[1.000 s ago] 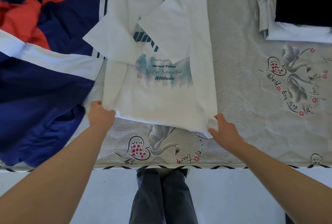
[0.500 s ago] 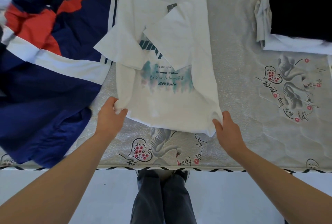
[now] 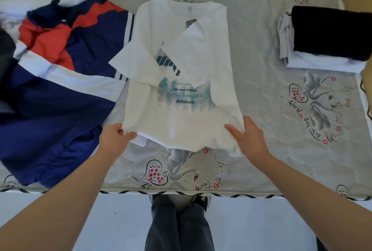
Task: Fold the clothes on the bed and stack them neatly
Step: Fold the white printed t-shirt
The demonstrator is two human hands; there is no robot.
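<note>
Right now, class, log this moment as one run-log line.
step: lifting hem | left hand: grips white T-shirt hem | right hand: holds hem | folded pile: right

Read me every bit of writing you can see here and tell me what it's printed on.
"Create your": white T-shirt, chest print; the rest is covered by the folded sleeve.
"Street Pulse": same print, blurred, uncertain.
"Be Your Authentic Self": same print.
"Attitude": same print.
Large dark letters above: mostly covered, unreadable.
Grey neck tag: too small.
"Best day": mattress cover, cursive by the swans; the rest is illegible.

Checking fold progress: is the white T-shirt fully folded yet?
Partly folded: the white T-shirt has both sleeves turned in, but its body still lies full length.
</note>
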